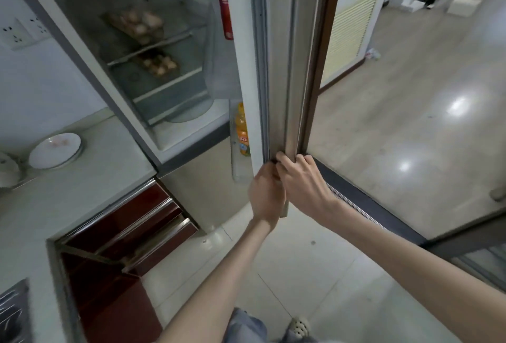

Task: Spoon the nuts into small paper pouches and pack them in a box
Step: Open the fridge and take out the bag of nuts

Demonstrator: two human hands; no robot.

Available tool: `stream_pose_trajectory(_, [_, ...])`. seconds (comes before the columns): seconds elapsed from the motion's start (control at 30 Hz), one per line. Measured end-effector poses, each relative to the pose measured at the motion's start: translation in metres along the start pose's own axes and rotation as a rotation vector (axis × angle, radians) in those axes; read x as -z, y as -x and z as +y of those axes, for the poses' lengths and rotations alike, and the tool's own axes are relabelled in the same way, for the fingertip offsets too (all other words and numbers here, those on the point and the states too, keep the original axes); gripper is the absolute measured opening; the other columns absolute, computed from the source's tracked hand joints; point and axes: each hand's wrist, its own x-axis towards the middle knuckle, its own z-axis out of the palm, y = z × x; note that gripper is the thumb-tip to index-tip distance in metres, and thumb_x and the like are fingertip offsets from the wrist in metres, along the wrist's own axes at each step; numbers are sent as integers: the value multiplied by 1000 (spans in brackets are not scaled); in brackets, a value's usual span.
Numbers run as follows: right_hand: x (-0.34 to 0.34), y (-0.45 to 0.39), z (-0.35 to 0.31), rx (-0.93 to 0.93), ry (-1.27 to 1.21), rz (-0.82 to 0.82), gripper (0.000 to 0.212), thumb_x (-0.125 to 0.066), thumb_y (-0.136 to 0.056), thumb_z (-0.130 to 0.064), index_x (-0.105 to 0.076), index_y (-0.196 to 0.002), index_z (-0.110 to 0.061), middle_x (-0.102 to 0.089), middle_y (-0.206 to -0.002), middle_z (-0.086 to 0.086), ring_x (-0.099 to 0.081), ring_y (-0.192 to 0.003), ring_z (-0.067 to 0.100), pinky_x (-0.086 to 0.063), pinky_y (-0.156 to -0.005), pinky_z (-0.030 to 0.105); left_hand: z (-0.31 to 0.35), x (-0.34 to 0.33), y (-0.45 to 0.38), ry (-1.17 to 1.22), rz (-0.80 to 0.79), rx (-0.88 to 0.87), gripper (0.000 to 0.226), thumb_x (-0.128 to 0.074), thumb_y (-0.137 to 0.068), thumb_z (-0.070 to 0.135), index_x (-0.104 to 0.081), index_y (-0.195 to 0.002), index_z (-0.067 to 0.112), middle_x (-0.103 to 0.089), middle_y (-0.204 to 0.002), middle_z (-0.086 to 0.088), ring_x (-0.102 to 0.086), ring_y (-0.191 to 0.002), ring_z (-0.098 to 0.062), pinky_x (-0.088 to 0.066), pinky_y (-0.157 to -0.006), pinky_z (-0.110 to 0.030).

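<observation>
Steel fridge door (276, 69) is what we are gripping, both hands, left hand (267, 195) and right hand (299, 178), clamped together on its edge; no nuts, pouches or box showing, so packing is seemingly not yet starting.

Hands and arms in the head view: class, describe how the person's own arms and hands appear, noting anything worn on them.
Both forearms are bare, with no sleeves in view. The left hand and right hand carry no gloves, and no rings, watch or bracelet can be seen on the sides that show. No markings are visible on either arm.
</observation>
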Motion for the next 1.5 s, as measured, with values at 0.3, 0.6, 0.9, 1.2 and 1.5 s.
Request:
stream_pose_trajectory(0.3, [-4,38,92,-242,-35,-123,22,-63,-65,-2,-62,-86,-8,-55,-104,13,-56,-69,33,-41,-62,39,101,-7,17,113,-234,-251,31,-49,-92,11,-56,-122,13,-66,-113,-10,-61,-103,-32,-50,-85,-41])
stream_pose_trajectory(0.6, [-11,38,151,-502,-116,-195,23,-60,-66,-6,-61,-86,2,-50,-106,18,-52,-100,39,-46,-86,45,136,-12,2,168,-467,-286,65,-52,-81,3,-40,-143,15,-55,-139,-7,-53,-122,-30,-48,-98,-43])
stream_pose_trajectory(0.9, [-17,34,162,-692,-243,-92,19,-57,-70,5,-63,-87,13,-48,-106,25,-43,-108,45,-41,-95,47,83,-4,-18,334,-470,-167,37,-53,-88,7,-55,-124,15,-67,-116,1,-63,-106,-19,-52,-91,-35])
stream_pose_trajectory(1.2, [-48,-16,82,-775,-414,-410,23,-53,-79,-12,-68,-95,-21,-63,-88,11,-63,-81,33,-44,-67,27,-28,44,-40,468,-358,110,31,-47,-90,9,-59,-111,29,-65,-99,16,-62,-91,-7,-50,-72,-18])
stream_pose_trajectory(1.5, [-129,-53,5,-875,-931,-887,25,-43,-87,-3,-66,-97,-7,-67,-81,9,-59,-60,20,-41,-50,22,-200,108,-40,631,-219,481,25,-45,-96,5,-62,-101,23,-66,-96,0,-58,-86,-20,-47,-75,-34])
